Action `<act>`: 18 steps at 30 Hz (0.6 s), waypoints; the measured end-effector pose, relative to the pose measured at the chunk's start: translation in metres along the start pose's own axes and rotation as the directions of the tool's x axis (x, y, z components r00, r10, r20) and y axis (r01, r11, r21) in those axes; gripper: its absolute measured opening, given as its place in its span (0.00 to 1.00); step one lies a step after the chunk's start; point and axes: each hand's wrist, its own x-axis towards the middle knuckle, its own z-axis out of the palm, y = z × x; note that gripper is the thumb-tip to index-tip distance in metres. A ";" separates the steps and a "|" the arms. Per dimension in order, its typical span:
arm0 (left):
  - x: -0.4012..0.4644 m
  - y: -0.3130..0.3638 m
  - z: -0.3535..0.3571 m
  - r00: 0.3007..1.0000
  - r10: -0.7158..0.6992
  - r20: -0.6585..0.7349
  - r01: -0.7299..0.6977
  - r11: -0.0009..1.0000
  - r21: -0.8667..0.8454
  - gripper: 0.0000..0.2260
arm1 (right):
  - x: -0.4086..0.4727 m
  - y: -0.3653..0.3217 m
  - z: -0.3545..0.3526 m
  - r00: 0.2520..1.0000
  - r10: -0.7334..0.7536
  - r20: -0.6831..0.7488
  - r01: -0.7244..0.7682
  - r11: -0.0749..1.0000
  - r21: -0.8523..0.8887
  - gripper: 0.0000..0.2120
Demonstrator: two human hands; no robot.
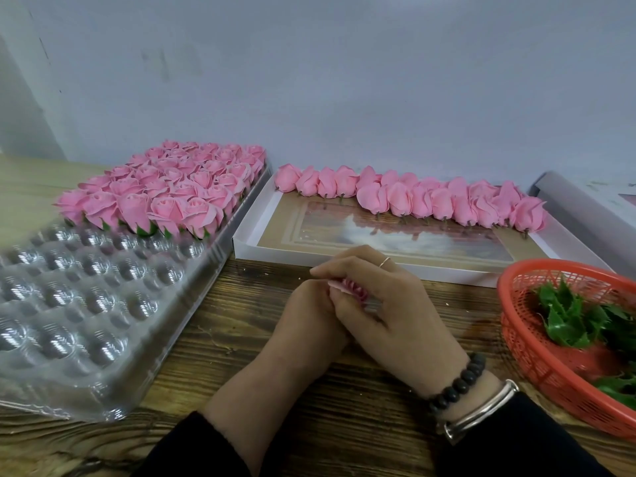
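The pink rose head (348, 286) is small and soft-petalled; only a patch of its layered petals shows; it sits pinched between the left grip (309, 315) and the right grip (389, 304), whose fingers close round it and hide the rest; it lies just in front of the white tray (272, 253), near the middle of that tray's near wall; its tilt cannot be told.
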 end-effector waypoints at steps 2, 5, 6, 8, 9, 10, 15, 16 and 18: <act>-0.003 0.003 0.002 1.000 -0.004 -0.019 0.001 0.987 -0.159 0.17 | 0.000 -0.001 0.001 0.999 -0.039 0.008 0.039 0.999 0.006 0.12; -0.008 0.005 0.000 0.999 -0.040 -0.021 0.029 0.925 -0.379 0.24 | 0.001 -0.003 0.002 0.996 -0.090 0.016 0.090 0.996 -0.004 0.10; -0.007 0.004 0.000 0.999 -0.044 0.001 0.041 0.924 -0.380 0.22 | 0.001 -0.003 0.001 0.996 -0.089 0.014 0.089 0.996 -0.004 0.09; -0.004 0.004 -0.003 0.998 -0.045 0.051 0.057 0.958 -0.283 0.15 | 0.002 -0.003 -0.002 0.998 -0.060 0.021 0.060 0.998 -0.004 0.07; -0.003 0.002 -0.005 0.996 -0.053 0.068 0.068 0.967 -0.246 0.12 | 0.002 -0.002 -0.004 0.999 -0.045 0.029 0.046 0.999 -0.009 0.06; -0.002 0.001 -0.006 0.996 -0.063 0.056 0.074 0.967 -0.244 0.12 | 0.003 -0.002 -0.006 0.999 -0.035 0.038 0.036 0.999 -0.019 0.06; -0.004 0.002 -0.007 0.993 -0.109 0.051 0.120 0.925 -0.360 0.15 | 0.005 -0.003 -0.016 0.985 0.065 0.161 -0.056 0.997 -0.062 0.07; -0.004 0.002 -0.007 0.993 -0.111 0.051 0.121 0.919 -0.376 0.15 | 0.006 -0.003 -0.017 0.979 0.088 0.185 -0.078 0.995 -0.058 0.08; -0.004 0.001 -0.007 0.993 -0.109 0.035 0.114 0.912 -0.393 0.14 | 0.006 -0.004 -0.020 0.971 0.118 0.207 -0.112 0.993 -0.041 0.08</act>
